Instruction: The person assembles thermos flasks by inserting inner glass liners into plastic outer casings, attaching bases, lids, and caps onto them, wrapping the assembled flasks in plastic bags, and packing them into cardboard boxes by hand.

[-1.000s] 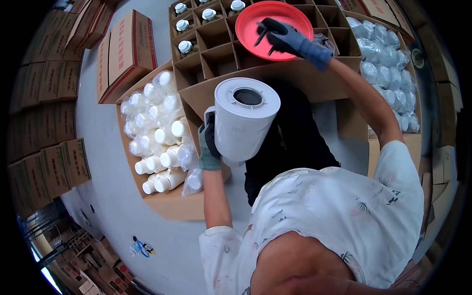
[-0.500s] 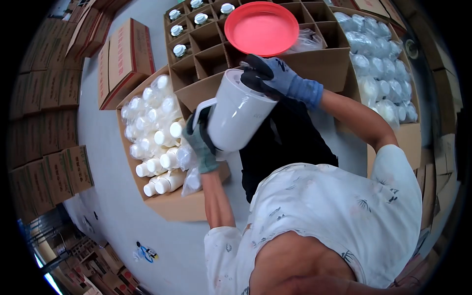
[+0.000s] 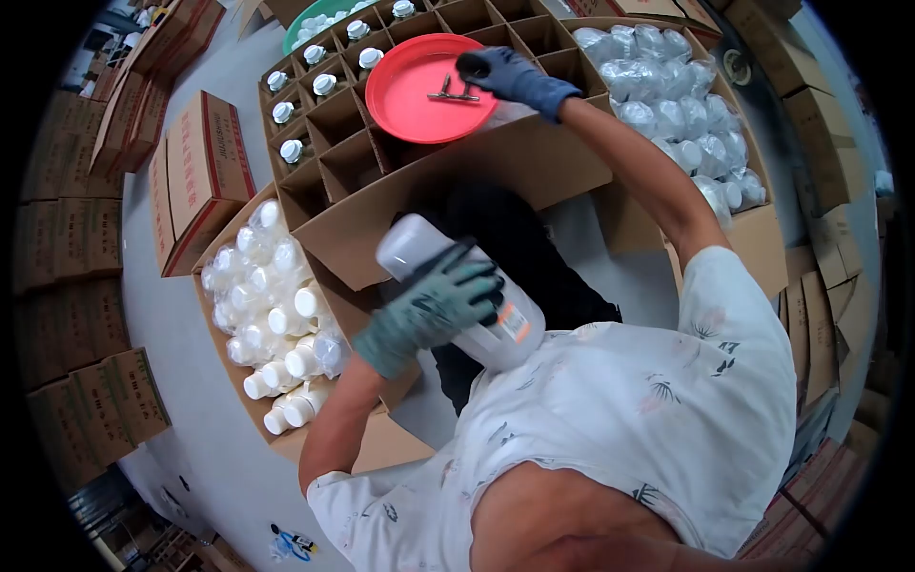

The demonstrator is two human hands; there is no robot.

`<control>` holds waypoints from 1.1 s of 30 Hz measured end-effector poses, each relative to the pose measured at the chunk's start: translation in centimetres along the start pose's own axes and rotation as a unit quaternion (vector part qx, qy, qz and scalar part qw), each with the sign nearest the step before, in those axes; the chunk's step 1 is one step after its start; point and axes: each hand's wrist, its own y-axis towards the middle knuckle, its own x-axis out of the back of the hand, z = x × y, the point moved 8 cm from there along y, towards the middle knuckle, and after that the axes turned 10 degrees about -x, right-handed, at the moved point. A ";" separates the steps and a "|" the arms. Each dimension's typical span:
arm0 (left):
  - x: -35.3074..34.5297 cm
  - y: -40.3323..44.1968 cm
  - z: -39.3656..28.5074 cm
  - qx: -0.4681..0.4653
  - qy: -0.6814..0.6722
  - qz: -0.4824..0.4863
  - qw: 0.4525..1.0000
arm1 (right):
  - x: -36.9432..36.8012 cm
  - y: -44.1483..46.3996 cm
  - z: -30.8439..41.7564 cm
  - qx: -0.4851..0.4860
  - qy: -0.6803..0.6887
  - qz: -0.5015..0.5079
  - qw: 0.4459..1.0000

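Observation:
My left hand (image 3: 429, 310), in a green-grey glove, is wrapped round a white jug (image 3: 405, 246) that lies tilted across my lap. One end of the jug is against my shirt, and an orange-and-white label (image 3: 515, 322) shows near that end. My right hand (image 3: 510, 76), in a blue-grey glove, is over the right side of a red round basin (image 3: 405, 105). Its fingers are curled, and whatever they may hold is hidden. Small metal pieces (image 3: 453, 95) appear in the basin just below those fingertips. The basin rests on a divided carton (image 3: 457, 181).
White-capped bottles (image 3: 324, 84) stand in several carton cells. At left is an open box of wrapped white bottles (image 3: 276, 286); at right, a box of wrapped clear bottles (image 3: 667, 86). A closed carton (image 3: 205, 176) and stacked boxes (image 3: 86, 238) stand further left. A green basin (image 3: 305, 24) is behind.
My right hand has left the jug's end and moved to the red basin, where metal pieces now show. My left hand has turned the jug and brought it in against my body.

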 end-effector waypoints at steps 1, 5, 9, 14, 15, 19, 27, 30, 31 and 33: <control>-1.6 0.5 -1.0 -0.015 -0.009 -0.006 1.000 | 2.8 -0.9 -0.1 -0.028 0.094 -0.002 0.995; -0.9 0.6 0.3 0.120 0.030 -0.089 0.988 | 2.6 -6.2 -5.8 -0.070 -0.171 0.003 0.983; 1.9 -5.7 2.0 0.240 -0.015 -0.219 0.946 | 1.9 -9.7 -7.2 0.005 -0.178 0.036 0.983; -0.7 -10.6 9.4 0.410 -0.421 -0.488 0.646 | 3.3 -13.3 2.9 0.055 0.026 -0.030 0.998; -3.1 -9.4 12.3 0.418 -0.445 -0.440 0.658 | 2.8 -13.8 6.2 0.104 0.034 -0.017 0.994; -5.2 -0.8 18.7 0.377 -0.522 -0.321 0.694 | -2.0 -14.5 10.5 0.079 0.061 0.010 0.995; -12.1 -8.4 20.7 0.152 -0.641 -0.677 0.328 | -5.5 -16.4 -0.7 -0.284 0.150 0.104 0.941; -11.5 -11.6 17.3 0.304 -0.414 -0.673 0.533 | -4.0 -16.7 1.3 -0.233 0.166 0.026 0.958; -11.8 -13.0 16.2 0.346 -0.336 -0.643 0.595 | -3.8 -17.8 0.8 -0.256 0.209 0.006 0.944; -11.6 -14.1 13.6 0.355 -0.247 -0.591 0.681 | -3.1 -20.5 -0.5 -0.301 0.291 -0.036 0.907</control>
